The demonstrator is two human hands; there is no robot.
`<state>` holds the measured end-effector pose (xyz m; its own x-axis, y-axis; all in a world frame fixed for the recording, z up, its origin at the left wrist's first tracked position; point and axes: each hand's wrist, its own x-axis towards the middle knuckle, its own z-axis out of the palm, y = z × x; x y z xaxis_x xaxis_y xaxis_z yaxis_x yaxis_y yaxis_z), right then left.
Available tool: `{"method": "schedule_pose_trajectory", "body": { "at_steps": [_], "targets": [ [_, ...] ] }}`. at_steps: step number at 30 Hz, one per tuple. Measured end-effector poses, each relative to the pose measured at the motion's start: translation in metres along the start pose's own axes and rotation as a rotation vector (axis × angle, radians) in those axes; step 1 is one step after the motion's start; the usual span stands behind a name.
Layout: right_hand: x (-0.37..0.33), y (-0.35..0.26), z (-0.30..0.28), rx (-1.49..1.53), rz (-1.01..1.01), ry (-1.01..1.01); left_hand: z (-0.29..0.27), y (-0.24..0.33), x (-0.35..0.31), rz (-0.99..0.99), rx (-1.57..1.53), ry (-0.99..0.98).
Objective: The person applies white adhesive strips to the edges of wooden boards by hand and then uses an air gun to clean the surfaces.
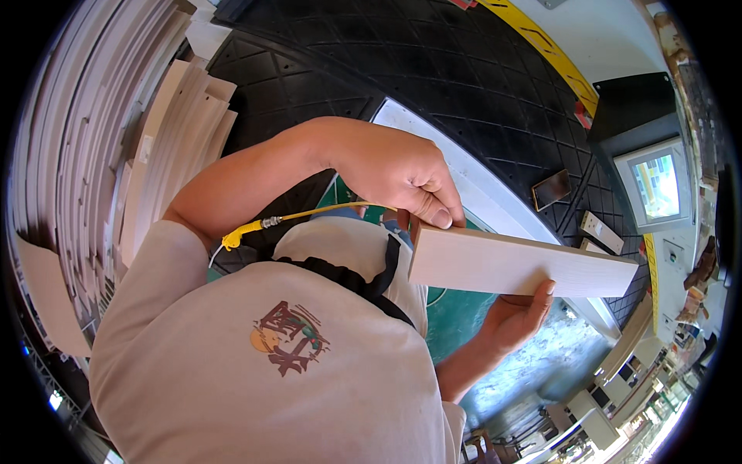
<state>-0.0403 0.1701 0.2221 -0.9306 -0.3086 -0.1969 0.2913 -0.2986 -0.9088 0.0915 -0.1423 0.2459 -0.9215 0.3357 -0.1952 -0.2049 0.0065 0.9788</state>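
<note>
A flat, pale wooden board [518, 264] is held up in front of my body, its broad face turned toward me. My left hand [406, 179] reaches over from above, with thumb and fingers closed at the board's upper left corner. Below the lower edge, my right hand [518, 315] grips the board, the thumb lying against its face and the other fingers mostly hidden behind. A yellow cord [325, 209] with a metal connector passes beneath my left forearm.
Long pale boards [77, 139] are stacked at the left, beside a shorter stack [182, 131]. Ahead lies a black grid-patterned surface [479, 85] with a pale metal edge [495, 185]. A phone [551, 190] and a small wooden piece [601, 232] rest there. A lit screen [655, 185] stands at right.
</note>
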Motion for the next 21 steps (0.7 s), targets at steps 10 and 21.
{"method": "schedule_pose_trajectory", "body": {
  "at_steps": [10, 21],
  "targets": [
    [0.000, 0.001, -0.015, 0.023, 0.025, 0.019, -0.006, 0.020, 0.003, 0.042, 0.094, -0.144],
    [-0.001, 0.003, -0.026, 0.075, -0.057, -0.059, -0.009, 0.028, 0.000, 0.088, 0.236, -0.098]
  ]
}}
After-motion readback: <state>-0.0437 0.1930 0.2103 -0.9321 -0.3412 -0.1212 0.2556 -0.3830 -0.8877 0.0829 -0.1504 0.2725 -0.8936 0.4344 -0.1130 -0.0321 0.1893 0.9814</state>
